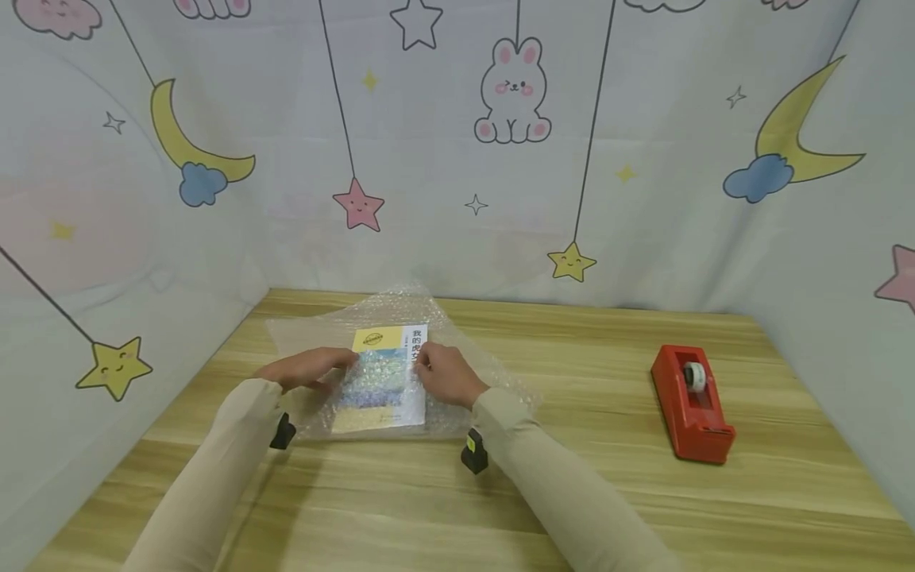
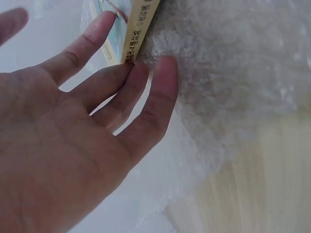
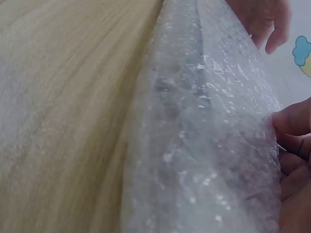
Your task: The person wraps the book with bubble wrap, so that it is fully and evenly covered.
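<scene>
A book [image 1: 379,339] with a yellow, blue and white cover lies on a sheet of bubble wrap [image 1: 400,306], its lower part overlaid by a clear bubbled layer. At the book's left edge is my left hand [image 1: 307,368]. In the left wrist view its fingers are loosely extended, with fingertips right at the book's cream spine [image 2: 136,34] and the thumb apart. My right hand [image 1: 450,375] is over the book's right side, pinching the edge of the wrap between thumb and fingers. From the right wrist, the wrap [image 3: 209,145] stretches along the book's near edge.
A red tape dispenser [image 1: 672,389] with a roll of clear tape [image 1: 694,377] stands on the wood-grain table [image 1: 586,461] to the right. Printed curtains [image 1: 443,143] enclose the table at the back and both sides. A black wrist camera [image 1: 474,453] sits under the right wrist.
</scene>
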The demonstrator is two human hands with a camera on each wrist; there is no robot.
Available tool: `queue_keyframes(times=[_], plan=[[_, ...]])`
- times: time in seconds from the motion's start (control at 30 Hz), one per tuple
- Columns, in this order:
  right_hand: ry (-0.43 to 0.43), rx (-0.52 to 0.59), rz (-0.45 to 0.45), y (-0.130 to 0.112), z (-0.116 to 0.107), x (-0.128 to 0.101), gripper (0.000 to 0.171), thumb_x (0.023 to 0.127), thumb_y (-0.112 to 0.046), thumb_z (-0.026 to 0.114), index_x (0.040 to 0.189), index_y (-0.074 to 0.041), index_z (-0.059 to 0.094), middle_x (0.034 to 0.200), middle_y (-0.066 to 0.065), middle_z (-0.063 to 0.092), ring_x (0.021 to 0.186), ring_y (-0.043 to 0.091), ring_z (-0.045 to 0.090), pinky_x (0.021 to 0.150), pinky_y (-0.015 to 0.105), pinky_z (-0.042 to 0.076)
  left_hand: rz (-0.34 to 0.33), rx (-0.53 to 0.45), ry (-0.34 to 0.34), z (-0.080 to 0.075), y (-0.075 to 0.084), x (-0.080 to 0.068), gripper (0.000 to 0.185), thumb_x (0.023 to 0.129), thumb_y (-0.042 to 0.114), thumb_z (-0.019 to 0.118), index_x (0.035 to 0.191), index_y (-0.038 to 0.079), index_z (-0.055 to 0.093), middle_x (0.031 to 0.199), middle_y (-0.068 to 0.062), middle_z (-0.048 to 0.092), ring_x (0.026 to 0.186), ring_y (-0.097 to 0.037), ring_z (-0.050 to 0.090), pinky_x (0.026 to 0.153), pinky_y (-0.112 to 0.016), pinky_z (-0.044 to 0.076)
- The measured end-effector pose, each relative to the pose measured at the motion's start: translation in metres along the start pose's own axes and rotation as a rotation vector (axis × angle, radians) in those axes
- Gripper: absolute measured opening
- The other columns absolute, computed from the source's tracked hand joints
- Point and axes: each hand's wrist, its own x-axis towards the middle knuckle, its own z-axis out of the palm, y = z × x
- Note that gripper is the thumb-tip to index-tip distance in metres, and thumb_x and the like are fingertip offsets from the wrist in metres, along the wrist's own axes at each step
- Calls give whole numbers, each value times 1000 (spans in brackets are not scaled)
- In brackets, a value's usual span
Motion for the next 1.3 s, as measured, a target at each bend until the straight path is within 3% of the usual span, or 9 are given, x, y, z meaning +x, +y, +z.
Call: queue_keyframes(times=[0.03,0.17,0.23,0.37,0.47,0.57,0.87,1.07,1.3], plan=[[7,-9,4,1,1,1,16,104,-13,49,99,-4,62,96,11,68,72,13,53,72,29,49,-156,11,32,8,36,-21,74,104,51,36,155,-2,29,162,-30,23,148,-49,28,107,-60,45],[26,-19,11,2,5,3,16,104,-12,49,96,-5,61,98,12,69,75,14,56,78,34,53,-182,173,28,23,105,-55,75,105,45,42,151,-13,27,158,-37,25,143,-55,32,110,-63,39],[28,-23,18,2,5,4,16,104,-12,49,96,-5,61,98,12,69,75,14,56,78,35,53,-181,186,31,25,114,-58,69,104,39,47,148,-12,34,154,-36,34,139,-52,40,108,-60,42],[30,-18,34,2,6,4,16,104,-12,48,96,-5,61,95,12,68,72,14,53,73,31,49,-131,190,34,25,120,-59,41,101,32,54,124,-2,58,120,-20,59,107,-31,57,87,-40,49],[26,-14,45,3,6,5,16,104,-12,48,96,-5,61,92,10,67,70,13,51,69,28,46,-72,215,25,23,115,-56,24,99,29,57,95,5,60,90,-5,54,82,-17,47,69,-31,38],[28,-31,42,3,7,7,16,103,-12,49,96,-5,61,92,9,67,71,13,52,70,27,47,-66,215,26,22,108,-51,22,99,25,59,84,9,57,81,0,49,74,-14,43,65,-29,36],[35,-122,-28,-4,5,1,18,97,-13,62,112,-3,63,116,13,71,105,27,69,90,37,56,-80,447,69,27,112,-43,21,97,24,62,95,5,71,93,-6,67,76,-15,54,66,-30,45],[-34,-295,-90,-18,5,-12,36,92,-20,72,125,-7,65,133,10,65,131,29,56,110,41,46,-112,508,79,27,116,-39,21,96,25,64,97,6,74,96,-6,69,77,-16,57,67,-31,47],[-73,-472,-106,-23,17,-16,36,86,-25,77,120,-16,71,136,4,65,146,29,41,110,48,47,-135,528,84,29,115,-35,20,95,25,66,96,7,74,98,-6,69,79,-16,58,68,-32,49]])
